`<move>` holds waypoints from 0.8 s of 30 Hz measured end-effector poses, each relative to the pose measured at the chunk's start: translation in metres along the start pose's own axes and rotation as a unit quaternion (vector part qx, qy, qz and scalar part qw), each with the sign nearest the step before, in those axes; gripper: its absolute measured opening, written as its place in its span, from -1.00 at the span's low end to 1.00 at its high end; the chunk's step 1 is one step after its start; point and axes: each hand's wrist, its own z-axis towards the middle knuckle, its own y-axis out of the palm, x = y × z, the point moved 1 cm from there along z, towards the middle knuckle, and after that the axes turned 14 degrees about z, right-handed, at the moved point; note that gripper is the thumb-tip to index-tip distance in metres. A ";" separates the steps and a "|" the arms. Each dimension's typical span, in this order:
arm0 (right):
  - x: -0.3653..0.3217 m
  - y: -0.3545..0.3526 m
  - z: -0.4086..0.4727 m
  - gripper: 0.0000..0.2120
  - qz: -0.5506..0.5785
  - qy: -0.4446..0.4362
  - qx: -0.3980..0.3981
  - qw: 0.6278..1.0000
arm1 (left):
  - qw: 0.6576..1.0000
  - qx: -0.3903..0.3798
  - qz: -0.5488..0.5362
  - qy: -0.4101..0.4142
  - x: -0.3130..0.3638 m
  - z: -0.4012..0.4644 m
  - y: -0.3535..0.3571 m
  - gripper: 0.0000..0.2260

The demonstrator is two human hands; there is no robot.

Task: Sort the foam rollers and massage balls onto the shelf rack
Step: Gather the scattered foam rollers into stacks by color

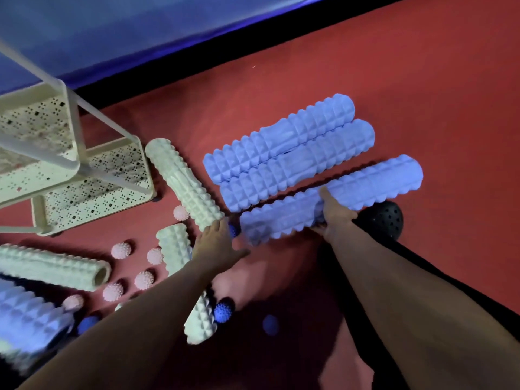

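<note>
Three blue ridged foam rollers lie side by side on the red floor. My right hand (334, 213) grips the nearest blue roller (365, 187) around its middle. My left hand (218, 243) hovers open near that roller's left end, above a small blue spiky ball (233, 229). The other two blue rollers (281, 136) touch each other behind it. White ridged rollers (183, 178) lie to the left, one partly under my left forearm. Several pink spiky balls (121, 250) are scattered at the lower left. The white perforated shelf rack (112, 170) stands at the left.
A large black perforated ball (385, 219) sits right of my right hand, partly behind my wrist. More blue spiky balls (223, 311) lie near my left forearm. Another blue roller (25, 319) lies at the bottom left. A blue wall mat (140, 29) borders the floor at the back.
</note>
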 end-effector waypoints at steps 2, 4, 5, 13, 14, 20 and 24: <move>0.002 0.002 0.010 0.05 -0.007 0.008 0.000 1.000 | 1.000 -0.019 0.017 0.001 -0.003 0.005 0.009 -0.03; 0.007 0.005 0.020 0.04 -0.015 0.012 -0.008 1.000 | 0.999 -0.036 0.032 0.018 -0.003 0.010 0.018 -0.11; 0.009 0.005 0.023 0.07 -0.010 0.009 -0.016 1.000 | 0.998 -0.043 0.041 0.028 -0.003 0.009 0.020 -0.13; 0.023 0.027 0.041 0.29 -0.020 -0.001 -0.019 1.000 | 0.999 -0.044 0.023 0.002 -0.006 0.022 0.031 -0.17; 0.023 0.030 0.035 0.24 -0.023 0.005 -0.023 0.999 | 0.999 -0.045 0.020 -0.009 -0.006 0.022 0.031 -0.15; 0.035 0.042 0.029 0.02 -0.047 0.039 -0.033 0.998 | 0.997 -0.060 0.011 -0.042 -0.016 0.023 0.036 -0.10; 0.038 0.044 0.030 0.00 -0.048 0.048 -0.041 0.997 | 0.997 -0.059 0.008 -0.043 -0.023 0.022 0.039 -0.07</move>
